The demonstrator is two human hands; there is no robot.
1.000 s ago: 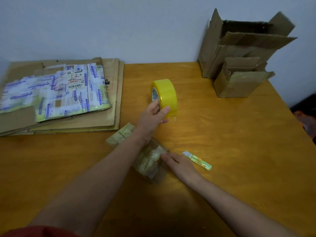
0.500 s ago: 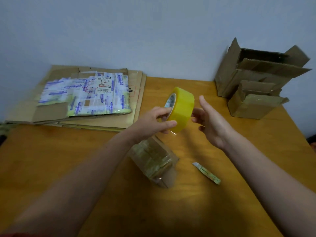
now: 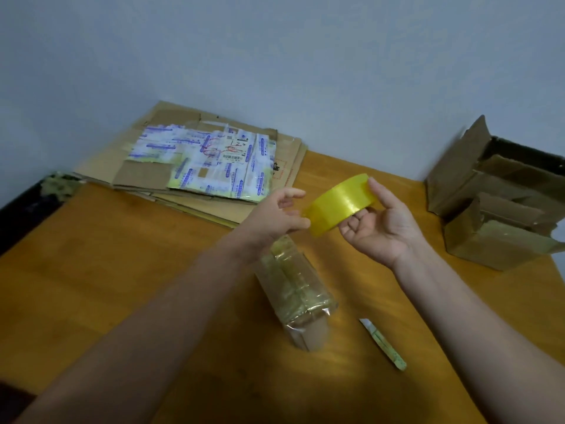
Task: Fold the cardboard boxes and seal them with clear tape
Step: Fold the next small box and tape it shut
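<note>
Status: yellow roll of clear tape (image 3: 339, 205) held mid-frame. Left hand (image 3: 275, 215) pinches left edge, right hand (image 3: 382, 228) fingers curl round right side. Small tape-wrapped cardboard box (image 3: 296, 295), centre: looks sealed. Flattened brown cardboard stack (image 3: 214, 166), upper left — not yet folded; est. most work left.

We see a bright yellow tape roll (image 3: 341, 203) over an orange-brown wood-grain table (image 3: 122, 270). Far left, the brown flattened cardboard (image 3: 140, 175) bears a white label (image 3: 220, 160) printed blue-purple with red scribbles. Nearer, the small box (image 3: 296, 289) is brown under glossy yellowish film, and the cutter (image 3: 383, 344) is white and green.
</note>
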